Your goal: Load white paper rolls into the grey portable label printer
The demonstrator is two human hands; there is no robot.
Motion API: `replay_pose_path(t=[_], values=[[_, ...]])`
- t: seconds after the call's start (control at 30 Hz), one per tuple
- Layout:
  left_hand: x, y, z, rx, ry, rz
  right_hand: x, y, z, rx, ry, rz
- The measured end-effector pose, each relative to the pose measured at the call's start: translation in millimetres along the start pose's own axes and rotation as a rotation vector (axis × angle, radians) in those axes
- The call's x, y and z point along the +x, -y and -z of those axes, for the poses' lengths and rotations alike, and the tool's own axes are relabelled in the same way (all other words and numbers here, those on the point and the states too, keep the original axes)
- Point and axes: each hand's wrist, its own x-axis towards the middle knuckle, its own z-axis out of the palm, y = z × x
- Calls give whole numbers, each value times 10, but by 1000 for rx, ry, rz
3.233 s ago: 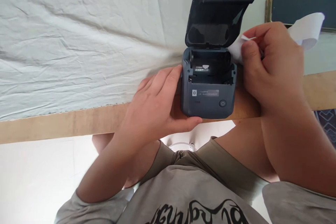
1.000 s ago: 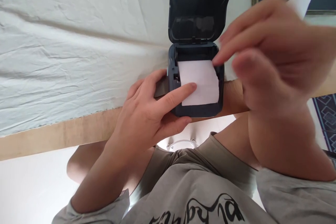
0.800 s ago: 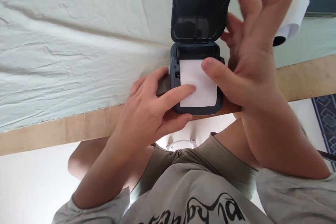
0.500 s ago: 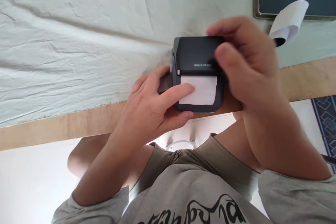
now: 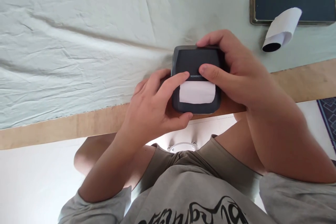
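My left hand [image 5: 147,108] and right hand [image 5: 244,73] both have their grip clamped around the printer [image 5: 199,107], near the edge of the bench [image 5: 78,122]. I'd judge I'm pressing its lid [image 5: 193,59] home over the paper [image 5: 197,94]; next calls for even pressure, paper flat.
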Motion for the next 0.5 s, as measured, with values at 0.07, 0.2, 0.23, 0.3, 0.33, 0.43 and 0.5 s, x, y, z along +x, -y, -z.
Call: replay_pose_path(t=[0.07, 0.2, 0.23, 0.3, 0.33, 0.43, 0.5], values=[[0, 8, -15, -2, -4, 18, -31, 22, -72, -19, -52, -14], [-11, 25, -47, 35, -13, 27, -109, 103, -186, -150, -269, -14], [-13, 26, -50, 37, -6, 26, -125, 116, -197, -195, -331, -23], [-16, 27, -47, 25, 20, 34, -148, 123, -200, -267, -400, -89], [-16, 27, -42, 21, 25, 42, -154, 117, -196, -291, -399, -124], [-7, 34, -25, 41, 7, 51, -148, 79, -177, -296, -320, -168], [3, 41, -22, 80, -28, 20, -136, 60, -172, -284, -283, -153]])
